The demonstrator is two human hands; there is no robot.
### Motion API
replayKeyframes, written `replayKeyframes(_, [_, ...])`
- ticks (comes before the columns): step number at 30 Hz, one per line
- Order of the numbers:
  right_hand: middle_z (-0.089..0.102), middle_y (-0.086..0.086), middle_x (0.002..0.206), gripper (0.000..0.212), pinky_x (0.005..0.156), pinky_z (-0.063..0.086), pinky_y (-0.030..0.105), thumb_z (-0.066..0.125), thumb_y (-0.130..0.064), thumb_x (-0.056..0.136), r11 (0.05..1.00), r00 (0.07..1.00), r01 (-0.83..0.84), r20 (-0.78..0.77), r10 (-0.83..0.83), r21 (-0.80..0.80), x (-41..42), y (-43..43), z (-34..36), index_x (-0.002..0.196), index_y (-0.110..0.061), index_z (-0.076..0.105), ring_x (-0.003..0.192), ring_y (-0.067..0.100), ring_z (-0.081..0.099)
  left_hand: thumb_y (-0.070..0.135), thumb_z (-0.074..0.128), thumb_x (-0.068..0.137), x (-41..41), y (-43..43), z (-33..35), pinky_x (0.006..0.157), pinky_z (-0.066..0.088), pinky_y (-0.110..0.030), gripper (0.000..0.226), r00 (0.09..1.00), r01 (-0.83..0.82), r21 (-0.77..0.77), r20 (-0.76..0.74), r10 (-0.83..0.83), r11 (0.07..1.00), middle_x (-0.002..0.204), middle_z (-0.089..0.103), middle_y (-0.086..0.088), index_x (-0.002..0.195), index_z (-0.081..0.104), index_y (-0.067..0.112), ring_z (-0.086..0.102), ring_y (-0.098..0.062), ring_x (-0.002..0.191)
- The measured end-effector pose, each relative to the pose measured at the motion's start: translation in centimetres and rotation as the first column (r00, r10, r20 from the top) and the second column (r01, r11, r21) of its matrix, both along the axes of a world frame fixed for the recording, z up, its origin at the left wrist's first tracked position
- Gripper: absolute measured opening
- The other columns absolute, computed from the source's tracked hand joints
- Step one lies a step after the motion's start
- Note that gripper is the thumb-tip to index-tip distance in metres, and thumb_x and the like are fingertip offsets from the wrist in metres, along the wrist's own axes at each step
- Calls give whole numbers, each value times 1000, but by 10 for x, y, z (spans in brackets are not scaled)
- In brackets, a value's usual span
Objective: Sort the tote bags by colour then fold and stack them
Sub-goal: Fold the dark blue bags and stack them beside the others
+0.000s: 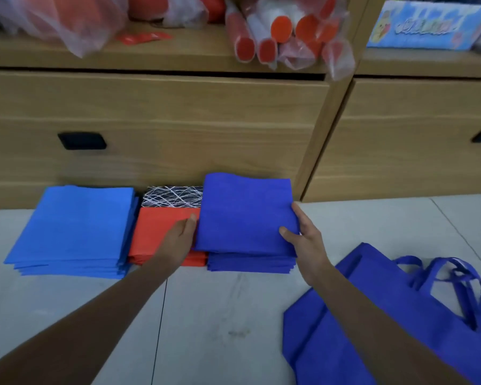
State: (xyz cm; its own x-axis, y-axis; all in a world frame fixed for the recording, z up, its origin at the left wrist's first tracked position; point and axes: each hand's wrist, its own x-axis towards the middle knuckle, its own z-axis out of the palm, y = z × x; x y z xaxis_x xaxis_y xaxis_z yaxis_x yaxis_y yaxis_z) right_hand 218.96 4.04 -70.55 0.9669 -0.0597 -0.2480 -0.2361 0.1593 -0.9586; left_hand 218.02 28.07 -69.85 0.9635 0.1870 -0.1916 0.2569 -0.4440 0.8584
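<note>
Head view. Sorting by colour done?

Looks done for everything piled. Finds four lots side by side on the grey tiled floor point(220, 315), against the pale wooden drawer cabinet point(150, 120): a stack of folded light blue non-woven tote bags point(75, 229) at the left, a low stack of folded orange-red fabric bags point(157, 232) next to it, a folded black bag with white scribbled lines point(172, 196) just behind that, and a stack of folded royal blue bags point(250, 263) at the right.

Step in hand?

Stacking, by the look of it. Finds a folded square royal blue tote bag point(246, 213) over the royal blue stack, far edge tilted up toward the cabinet, near edge at or on the stack top; cannot tell which. Grasped at its left edge by the left hand point(179, 237), thumb on top. Grasped at its right edge by the right hand point(303, 240), thumb on top, fingers along the side. Not yet laid flat.

Left to do?

Judged well along, not finished. Notes a heap of unfolded royal blue tote bags with loop handles point(372, 315) on the floor at the near right, apart from the stacks; number impossible to tell. Folding and stacking of those outstanding.
</note>
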Motion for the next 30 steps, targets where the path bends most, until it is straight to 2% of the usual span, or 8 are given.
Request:
replayKeyframes(3, [44, -9, 142, 60, 103, 43, 29, 58, 0, 90, 978, 997, -43, 61, 57, -205, 6, 3, -12, 141, -26, 40, 125, 10, 47, 30, 35, 101, 8, 8, -14, 81, 35, -23, 33, 1000, 12, -27, -14, -12, 1000, 112, 53, -7, 115, 55, 8, 44, -13, 104])
replayKeyframes(6, [41, -6, 142, 59, 108, 39, 37, 59, -9, 91, 927, 995, 6, 99, 34, -374, 13, 8, -21, 143, -24, 37, 128, 12, 42, 36, 53, 93, 12, 20, -26, 107, 26, -32, 64, 982, 175, 298, 17, -188, 938, 147, 34, -12, 144, 27, 5, 33, -22, 134])
replayKeyframes(8, [37, 1, 141, 58, 109, 36, 36, 59, -14, 92, 866, 995, 62, 102, -13, -496, 16, 11, -25, 144, -21, 36, 126, 16, 40, 60, 45, 84, 14, 22, -32, 111, 21, -37, 86, 957, 247, 452, 27, -290, 857, 155, 18, -10, 149, 16, 12, 21, -24, 141])
replayKeyframes(12, [20, 8, 152, 50, 106, 32, 38, 45, -25, 98, 517, 985, 99, 156, 68, -850, 10, 15, -30, 146, -24, 31, 127, 27, 29, 76, 11, 65, 14, 15, -38, 112, 16, -38, 101, 950, 263, 586, -19, -312, 766, 157, 11, -6, 149, 14, 20, 19, -25, 141])
replayKeyframes(16, [15, 5, 155, 50, 113, 26, 43, 34, -36, 100, 557, 981, 108, 180, 75, -823, 8, 20, -25, 148, -25, 27, 136, 26, 22, 76, 12, 69, 17, 8, -35, 112, 14, -37, 100, 954, 216, 596, 40, -297, 773, 157, 14, -5, 150, 15, 17, 19, -23, 141])
replayKeyframes(24, [20, 10, 154, 54, 114, 22, 41, 32, -39, 99, 528, 952, 214, 297, 77, -822, -3, 23, -6, 147, -14, 30, 138, 26, 22, 60, 31, 85, 18, 0, -14, 112, 15, -37, 81, 952, 166, 578, 119, -283, 799, 156, 16, -11, 148, 21, 10, 20, -26, 141])
replayKeyframes(27, [17, 5, 155, 52, 116, 20, 36, 36, -32, 100, 594, 955, 198, 291, 64, -780, -16, 13, -2, 147, -15, 27, 140, 19, 17, 53, 39, 93, 8, -6, -5, 112, 16, -36, 70, 934, 178, 569, 159, -320, 803, 154, 20, -11, 146, 27, 10, 22, -27, 140])
replayKeyframes(30, [17, 0, 155, 50, 113, 17, 25, 37, -31, 100, 628, 959, 181, 278, 58, -757, -35, -4, -1, 147, -17, 27, 140, 10, 13, 56, 31, 88, -13, -18, 0, 110, 22, -35, 71, 893, 227, 563, 206, -401, 795, 150, 30, -11, 141, 38, 8, 31, -27, 135])
